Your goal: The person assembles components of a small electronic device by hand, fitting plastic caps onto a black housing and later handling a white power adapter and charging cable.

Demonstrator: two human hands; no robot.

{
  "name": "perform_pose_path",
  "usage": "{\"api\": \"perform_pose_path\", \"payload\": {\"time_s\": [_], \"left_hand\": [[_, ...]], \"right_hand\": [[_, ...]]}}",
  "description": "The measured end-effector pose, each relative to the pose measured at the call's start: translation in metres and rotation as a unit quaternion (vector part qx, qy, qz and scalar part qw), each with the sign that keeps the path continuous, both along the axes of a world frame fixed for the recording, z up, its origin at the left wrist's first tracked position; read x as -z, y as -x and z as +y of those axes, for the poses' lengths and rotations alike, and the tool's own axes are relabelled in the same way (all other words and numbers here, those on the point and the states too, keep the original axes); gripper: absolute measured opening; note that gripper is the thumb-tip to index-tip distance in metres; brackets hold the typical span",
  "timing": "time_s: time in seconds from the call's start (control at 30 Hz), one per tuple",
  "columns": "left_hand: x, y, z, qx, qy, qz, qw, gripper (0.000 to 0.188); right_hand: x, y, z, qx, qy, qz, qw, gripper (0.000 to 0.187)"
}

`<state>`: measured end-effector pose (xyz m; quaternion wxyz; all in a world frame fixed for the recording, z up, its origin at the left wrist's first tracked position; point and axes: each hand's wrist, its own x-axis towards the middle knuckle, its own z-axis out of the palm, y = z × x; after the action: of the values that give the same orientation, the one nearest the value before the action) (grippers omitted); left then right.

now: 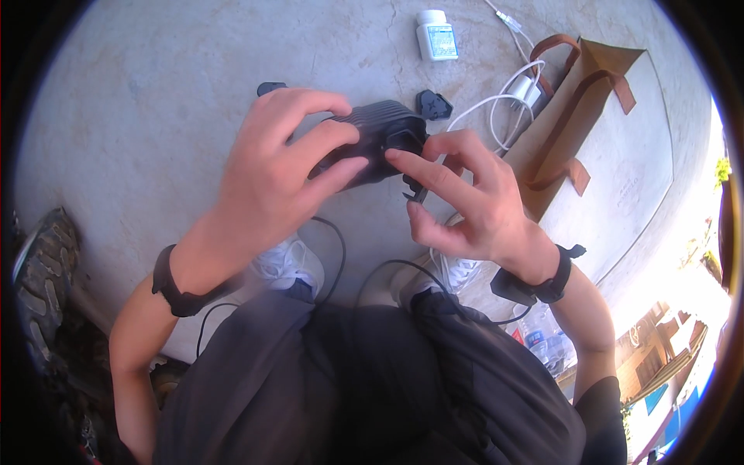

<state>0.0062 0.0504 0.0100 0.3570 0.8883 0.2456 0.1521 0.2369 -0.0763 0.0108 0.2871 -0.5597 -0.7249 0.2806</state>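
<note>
Half-curled left hand (273, 161) grips a ribbed black case (375, 138); right hand (479, 198), thumb and forefinger parted, touches its end.

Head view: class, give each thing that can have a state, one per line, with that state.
ribbed black plastic case: held by the left hand
white plastic bottle: capped
pale bag with brown straps: open
white cable: loosely looped
small black plastic piece: lying loose
black wristbands: worn

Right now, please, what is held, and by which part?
Left fingers hold a ribbed black casing by its left end; right fingers touch its right end.
</note>
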Motion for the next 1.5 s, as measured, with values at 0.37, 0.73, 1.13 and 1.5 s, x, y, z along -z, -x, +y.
{"api": "perform_pose_path", "payload": {"time_s": [0.37, 0.73, 1.13, 1.5], "left_hand": [[-0.021, 0.007, 0.009, 0.073, -0.019, 0.061, 0.995, 0.034], [-0.021, 0.016, 0.016, 0.149, -0.064, 0.071, 0.984, 0.022], [-0.035, 0.01, 0.018, 0.127, 0.002, 0.038, 0.991, 0.021], [-0.034, 0.012, 0.013, 0.093, 0.026, 0.017, 0.995, 0.019]], "right_hand": [[-0.019, -0.003, 0.01, -0.03, 0.018, -0.032, 0.999, 0.052], [0.002, 0.005, -0.011, -0.025, 0.081, 0.006, 0.996, 0.057], [0.003, 0.003, -0.008, -0.015, 0.018, -0.008, 1.0, 0.049], [-0.005, 0.004, -0.005, -0.02, 0.039, 0.002, 0.999, 0.049]]}}
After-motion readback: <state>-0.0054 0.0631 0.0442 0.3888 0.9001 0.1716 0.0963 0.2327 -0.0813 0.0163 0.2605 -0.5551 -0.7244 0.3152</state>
